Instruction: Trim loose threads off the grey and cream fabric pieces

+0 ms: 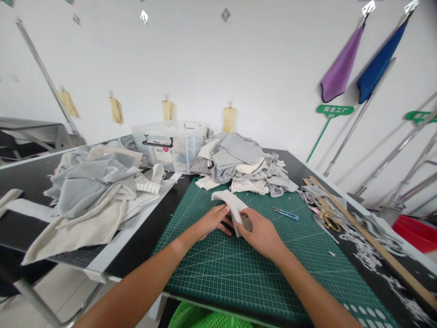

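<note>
Head view. Cutting mat (pixel 205 282): green, gridded. Cloth stack (pixel 229 198): pale strips, bent in an arch, over the mat. Right hand (pixel 262 231): closed on the stack's right side. Left hand (pixel 213 222): half-curled at its left edge; whether gripping, cannot tell. Knife (pixel 286 213): blue, towards the mat's far right. Handling: light, even pressure and level edges would probably keep layers from slipping. Hidden: stack's underside, some fingertips. Unclear: layer count. Cut off: green basket (pixel 205 317), below the mat.
</note>
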Demonstrator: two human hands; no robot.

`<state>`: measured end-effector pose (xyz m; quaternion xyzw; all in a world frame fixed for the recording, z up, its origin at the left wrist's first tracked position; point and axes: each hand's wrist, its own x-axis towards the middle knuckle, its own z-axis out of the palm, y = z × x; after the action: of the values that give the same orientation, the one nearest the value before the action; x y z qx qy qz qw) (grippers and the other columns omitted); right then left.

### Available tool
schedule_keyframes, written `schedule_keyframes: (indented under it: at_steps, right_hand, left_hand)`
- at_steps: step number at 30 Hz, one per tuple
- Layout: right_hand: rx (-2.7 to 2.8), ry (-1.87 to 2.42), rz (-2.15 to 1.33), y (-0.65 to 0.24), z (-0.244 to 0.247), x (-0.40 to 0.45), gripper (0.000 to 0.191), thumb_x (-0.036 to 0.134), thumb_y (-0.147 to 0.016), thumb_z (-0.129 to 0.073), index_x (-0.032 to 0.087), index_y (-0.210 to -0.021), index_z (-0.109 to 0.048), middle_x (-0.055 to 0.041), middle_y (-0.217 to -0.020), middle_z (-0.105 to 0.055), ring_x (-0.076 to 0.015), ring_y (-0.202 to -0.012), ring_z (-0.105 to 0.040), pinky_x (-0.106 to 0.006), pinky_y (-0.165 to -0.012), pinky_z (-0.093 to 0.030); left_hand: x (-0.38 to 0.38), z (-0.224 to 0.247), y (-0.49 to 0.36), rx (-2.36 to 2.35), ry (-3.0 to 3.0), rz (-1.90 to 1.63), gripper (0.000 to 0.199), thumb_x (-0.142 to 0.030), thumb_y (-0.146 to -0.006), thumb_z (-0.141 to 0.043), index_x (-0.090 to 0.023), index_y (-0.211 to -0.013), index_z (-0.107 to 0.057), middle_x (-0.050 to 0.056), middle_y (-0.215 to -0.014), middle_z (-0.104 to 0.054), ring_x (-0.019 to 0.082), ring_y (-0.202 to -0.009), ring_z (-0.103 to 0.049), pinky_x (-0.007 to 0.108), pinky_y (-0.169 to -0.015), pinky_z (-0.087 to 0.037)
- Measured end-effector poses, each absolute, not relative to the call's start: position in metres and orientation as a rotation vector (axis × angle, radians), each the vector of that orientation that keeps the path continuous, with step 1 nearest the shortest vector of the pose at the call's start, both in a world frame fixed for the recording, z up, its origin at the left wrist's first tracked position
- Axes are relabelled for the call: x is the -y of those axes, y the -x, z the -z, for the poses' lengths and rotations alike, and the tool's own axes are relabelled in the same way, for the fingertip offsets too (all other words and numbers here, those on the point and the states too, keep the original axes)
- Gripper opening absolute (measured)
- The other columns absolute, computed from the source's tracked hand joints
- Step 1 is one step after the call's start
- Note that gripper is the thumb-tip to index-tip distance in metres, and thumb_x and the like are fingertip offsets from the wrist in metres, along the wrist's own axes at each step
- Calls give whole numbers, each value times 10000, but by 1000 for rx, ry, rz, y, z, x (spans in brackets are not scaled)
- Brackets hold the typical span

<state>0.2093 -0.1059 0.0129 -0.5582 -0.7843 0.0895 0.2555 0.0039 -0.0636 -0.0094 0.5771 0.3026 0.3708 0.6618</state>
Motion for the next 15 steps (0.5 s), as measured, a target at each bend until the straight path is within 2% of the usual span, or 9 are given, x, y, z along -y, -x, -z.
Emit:
schedule_keyframes:
  at_steps: [6,9,11,15]
  right_hand:
    - [2097,1482,-367,-215,-15,104,304,355,-954,-489,275,-1179,-676,-44,-1122,-725,-222,-970,-660,-281,-846,-438]
    - [2047,1460,-423,-218,-15,103,298,395,-983,-441,262,-1022,-705,-25,-926,-732,-204,-819,-646,-259,-738,-415]
    - [1990,1461,-445,-220,-14,100,331,426,-992,-423,241,-881,-674,-5,-775,-679,-184,-712,-597,-249,-663,-377]
    - [1809,1436,-506,-229,-10,92,360,446,-968,-435,211,-732,-572,16,-681,-577,-161,-669,-519,-239,-617,-337]
  left_hand:
    - [63,10,-7,-742,-1330,-828,546,-605,-939,-503,-151,-1223,-609,166,-1096,-675,215,-804,-703,345,-620,-615]
    - [62,10,-7,-767,-1347,-804,531,-592,-934,-524,-142,-1207,-599,164,-1075,-678,229,-839,-708,338,-626,-617]
    - [62,10,-7,-769,-1361,-782,516,-570,-927,-555,-138,-1206,-593,163,-1067,-681,232,-848,-710,337,-634,-618]
    - [63,8,-6,-780,-1320,-774,534,-573,-918,-572,-123,-1205,-587,177,-1072,-684,238,-853,-707,350,-640,-620]
